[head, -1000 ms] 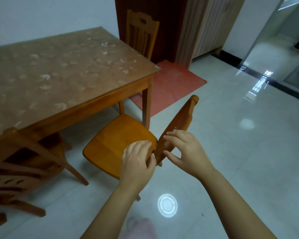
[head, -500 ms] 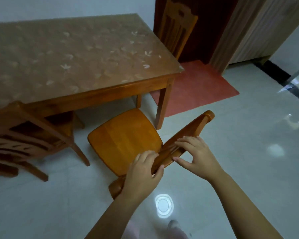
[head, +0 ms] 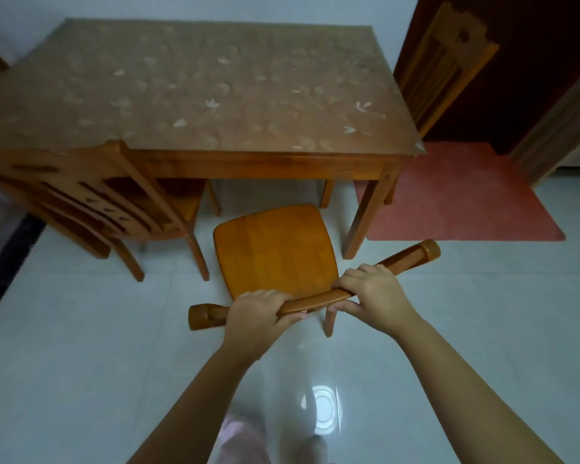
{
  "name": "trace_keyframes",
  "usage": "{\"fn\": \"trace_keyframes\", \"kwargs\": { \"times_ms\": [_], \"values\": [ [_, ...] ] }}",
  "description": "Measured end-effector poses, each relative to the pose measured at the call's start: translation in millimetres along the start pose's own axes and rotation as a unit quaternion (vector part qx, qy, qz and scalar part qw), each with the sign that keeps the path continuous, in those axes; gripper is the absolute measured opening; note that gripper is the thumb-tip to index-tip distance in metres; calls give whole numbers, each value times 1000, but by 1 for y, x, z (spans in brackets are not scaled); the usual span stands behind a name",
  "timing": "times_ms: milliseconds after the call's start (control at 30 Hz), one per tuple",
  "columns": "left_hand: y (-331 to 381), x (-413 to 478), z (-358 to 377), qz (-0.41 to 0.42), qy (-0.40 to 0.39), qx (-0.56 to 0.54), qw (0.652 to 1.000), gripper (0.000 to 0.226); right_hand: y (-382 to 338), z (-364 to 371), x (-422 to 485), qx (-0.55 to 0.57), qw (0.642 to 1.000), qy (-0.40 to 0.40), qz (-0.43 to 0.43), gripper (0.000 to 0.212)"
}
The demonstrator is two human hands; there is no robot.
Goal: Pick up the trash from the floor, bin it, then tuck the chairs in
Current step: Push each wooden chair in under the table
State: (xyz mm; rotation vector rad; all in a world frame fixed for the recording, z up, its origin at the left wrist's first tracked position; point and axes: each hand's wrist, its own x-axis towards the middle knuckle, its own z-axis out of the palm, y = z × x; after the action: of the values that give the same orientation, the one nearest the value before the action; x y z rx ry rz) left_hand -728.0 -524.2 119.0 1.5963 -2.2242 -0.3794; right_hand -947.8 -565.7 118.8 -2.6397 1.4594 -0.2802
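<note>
An orange wooden chair (head: 275, 249) stands just in front of the wooden table (head: 248, 162), its seat facing the table's right half. Its top rail runs across below the seat. My left hand (head: 258, 316) grips the rail left of its middle, fingers curled over the top. My right hand (head: 375, 293) holds the rail to the right, fingers over it and thumb under. No trash shows on the floor.
A second chair (head: 91, 199) sits partly under the table at the left. A third chair (head: 446, 61) stands at the table's far right end by a dark door. A red mat (head: 466, 192) lies right of the table. My feet show on the glossy tile floor (head: 64, 363) at the bottom.
The chair has turned from side-on to square with the table, and my view has swung round behind it. Both hands have stayed on the top rail.
</note>
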Motion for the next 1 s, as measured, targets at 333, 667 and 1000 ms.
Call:
{"fn": "trace_keyframes", "kwargs": {
  "times_ms": [333, 667, 1000],
  "values": [
    [-43, 33, -21, 31, 31, 24, 999, 54, -5, 12, 52, -21, 995, 92, -21, 48],
    [-96, 87, -34, 46, 40, 23, 998, 48, -2, 19, 122, -9, 994, 106, -14, 51],
    [-150, 159, -50, 32, 15, 19, 999, 48, 15, 24, 210, -6, 995, 97, -10, 60]
  ]
}}
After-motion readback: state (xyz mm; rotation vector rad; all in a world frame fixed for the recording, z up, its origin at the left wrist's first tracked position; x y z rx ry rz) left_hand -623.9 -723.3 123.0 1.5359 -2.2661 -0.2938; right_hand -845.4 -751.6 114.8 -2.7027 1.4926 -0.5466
